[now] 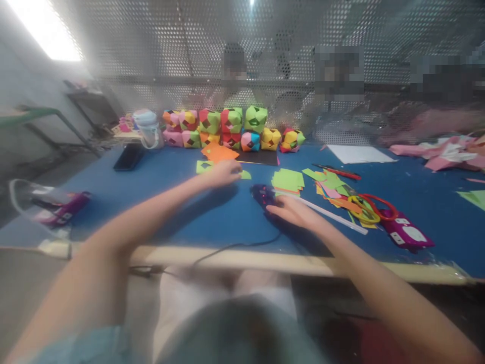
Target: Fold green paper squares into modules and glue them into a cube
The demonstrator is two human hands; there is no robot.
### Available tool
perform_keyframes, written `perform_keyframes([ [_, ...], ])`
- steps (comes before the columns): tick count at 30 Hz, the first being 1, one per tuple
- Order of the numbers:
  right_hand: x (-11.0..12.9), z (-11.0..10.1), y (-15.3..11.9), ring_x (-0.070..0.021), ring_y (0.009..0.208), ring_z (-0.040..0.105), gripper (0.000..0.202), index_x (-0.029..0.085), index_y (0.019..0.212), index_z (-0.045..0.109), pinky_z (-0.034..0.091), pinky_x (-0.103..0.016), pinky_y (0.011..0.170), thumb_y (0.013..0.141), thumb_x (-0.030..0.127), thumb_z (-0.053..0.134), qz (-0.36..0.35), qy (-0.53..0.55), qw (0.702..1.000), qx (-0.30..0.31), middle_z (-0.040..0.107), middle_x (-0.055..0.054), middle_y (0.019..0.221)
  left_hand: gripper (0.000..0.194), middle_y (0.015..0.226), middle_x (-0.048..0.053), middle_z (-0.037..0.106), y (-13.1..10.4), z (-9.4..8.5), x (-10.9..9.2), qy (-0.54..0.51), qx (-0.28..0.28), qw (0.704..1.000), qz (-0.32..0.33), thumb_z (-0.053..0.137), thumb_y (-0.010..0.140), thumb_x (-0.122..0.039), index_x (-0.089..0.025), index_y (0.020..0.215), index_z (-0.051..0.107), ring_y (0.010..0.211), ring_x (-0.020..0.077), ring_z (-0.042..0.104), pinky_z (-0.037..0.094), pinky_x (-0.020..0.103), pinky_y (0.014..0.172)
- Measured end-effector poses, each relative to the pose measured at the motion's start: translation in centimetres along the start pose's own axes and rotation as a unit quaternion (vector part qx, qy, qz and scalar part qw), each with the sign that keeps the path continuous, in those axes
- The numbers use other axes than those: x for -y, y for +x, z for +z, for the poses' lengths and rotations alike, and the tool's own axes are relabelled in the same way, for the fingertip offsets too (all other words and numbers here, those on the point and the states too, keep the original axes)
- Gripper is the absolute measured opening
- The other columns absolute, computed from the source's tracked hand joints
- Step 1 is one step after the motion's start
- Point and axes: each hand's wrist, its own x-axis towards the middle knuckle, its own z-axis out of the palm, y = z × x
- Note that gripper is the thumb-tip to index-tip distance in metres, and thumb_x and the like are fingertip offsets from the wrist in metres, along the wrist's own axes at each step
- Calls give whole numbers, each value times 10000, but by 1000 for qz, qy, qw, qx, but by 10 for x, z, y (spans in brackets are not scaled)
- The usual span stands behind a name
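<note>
On the blue table, my right hand (290,210) is closed around a dark purple glue gun (262,194), whose cable runs to the table's front edge. Farther left, my left hand (226,173) is over green paper pieces (204,167); its fingers are curled, and whatever they hold is too small to make out. Orange paper (220,151) lies just beyond that hand. A stack of green paper squares (288,181) sits past the glue gun, with a long white stick (333,215) beside my right hand.
Folded paper balls (231,121) stand in two rows at the back. Yellow-handled scissors (364,211), paper scraps (329,186) and a purple packet (407,232) lie right. A phone (129,156) and white cup (147,126) are left. People are behind the mesh.
</note>
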Motion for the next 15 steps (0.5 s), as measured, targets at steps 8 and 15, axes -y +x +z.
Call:
perform_keyframes([
  [8,25,-1,10,-117,438,483,287,181,592,535,318,-235,462,794,384,562,58,80,993,56,514,29,450,340,823,56,636,-134,25,-40,49,231,970,62,537,813,-502,-174,861,609,695,169,572,382,255,564],
  [15,103,11,46,-79,423,454,300,167,598,536,334,-205,448,771,398,616,-23,172,984,33,514,38,460,97,774,31,603,-158,12,-22,-22,218,976,21,499,783,-192,-160,722,568,653,120,519,390,213,594],
])
